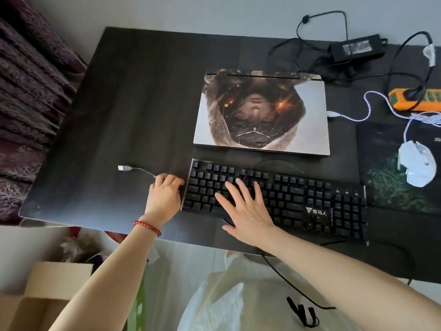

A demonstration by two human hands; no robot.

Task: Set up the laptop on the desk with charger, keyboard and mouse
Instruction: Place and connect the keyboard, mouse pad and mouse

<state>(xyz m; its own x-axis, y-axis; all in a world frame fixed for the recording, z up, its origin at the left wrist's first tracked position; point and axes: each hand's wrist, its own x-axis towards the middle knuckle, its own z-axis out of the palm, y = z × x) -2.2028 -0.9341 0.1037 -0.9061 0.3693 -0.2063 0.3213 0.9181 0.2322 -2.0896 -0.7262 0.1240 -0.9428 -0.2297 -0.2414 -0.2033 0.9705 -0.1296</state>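
Note:
The closed laptop (262,113), its lid covered by a printed picture, lies on the dark desk (133,103). In front of it sits a black keyboard (310,199). My right hand (243,206) lies flat on the keys, fingers spread. My left hand (164,191), at the keyboard's left end, grips the keyboard's cable; its USB plug (123,168) rests on the desk to the left. The black charger brick (358,48) with its cables lies at the back right. A white mouse (416,166) sits on a dark mouse pad (381,182) at the right.
An orange power strip (415,101) lies at the right edge, with a black cord plugged in. The mouse's white cable ends in a plug (333,114) beside the laptop's right side. A cardboard box (35,295) and a plastic bag (214,302) lie below the desk's front edge.

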